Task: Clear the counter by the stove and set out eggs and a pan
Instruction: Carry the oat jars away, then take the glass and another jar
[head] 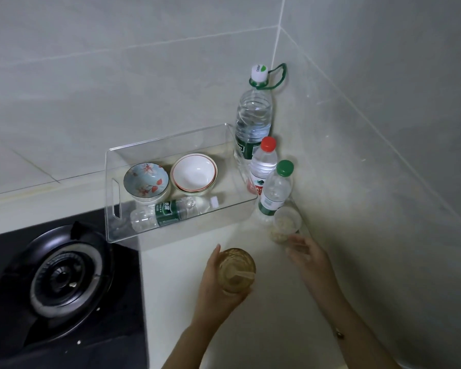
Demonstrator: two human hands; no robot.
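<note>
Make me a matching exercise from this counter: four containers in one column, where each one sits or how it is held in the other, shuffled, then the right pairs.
1. amber jar
2. floral bowl
3. red-capped bottle
4. small tub

A. upright outside the clear bin, on its right
B. gripped by the left hand
C. inside the bin, left side
D. just beyond the right hand

Pairs: 1-B, 2-C, 3-A, 4-D

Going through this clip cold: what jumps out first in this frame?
The clear plastic bin on the counter by the gas burner draws the eye: it holds a floral bowl, stacked white bowls and a bottle lying on its side. To its right, three upright bottles crowd the wall corner, the tallest at the back. In front, the left hand holds an amber glass jar while the right hand reaches toward a small clear cup.
</note>
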